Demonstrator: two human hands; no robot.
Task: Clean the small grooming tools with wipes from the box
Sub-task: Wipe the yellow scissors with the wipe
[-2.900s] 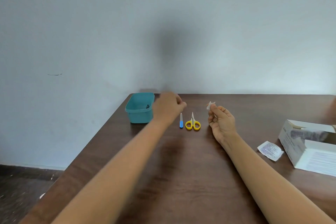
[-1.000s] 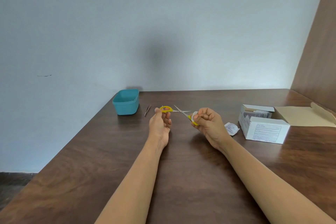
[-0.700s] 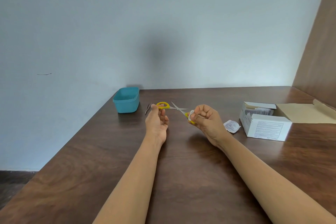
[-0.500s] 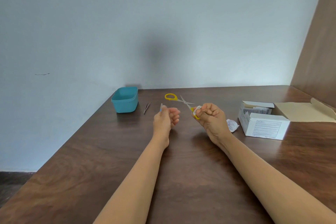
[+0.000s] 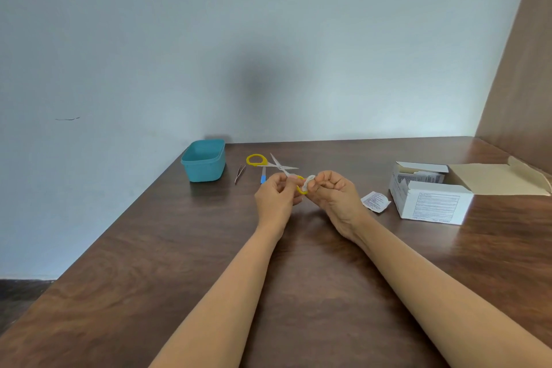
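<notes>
Over table (image 5: 179, 248), left hand (image 5: 276, 197) regrips scissors (image 5: 280, 167), wipe (image 5: 308, 183) pinched

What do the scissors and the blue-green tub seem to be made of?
The scissors: blades look like bare metal, pale and shiny; the yellow loops look like smooth plastic. The tub: likely plastic, with even teal colour, matte sheen and rounded moulded corners.

I count: one teal plastic tub (image 5: 204, 164), one metal tweezers (image 5: 240, 174), one blue-handled file (image 5: 263, 177), one yellow-handled scissors (image 5: 257, 160), one white wipe (image 5: 308, 182), one torn wrapper (image 5: 375, 202), one white cardboard box (image 5: 433, 205).
</notes>
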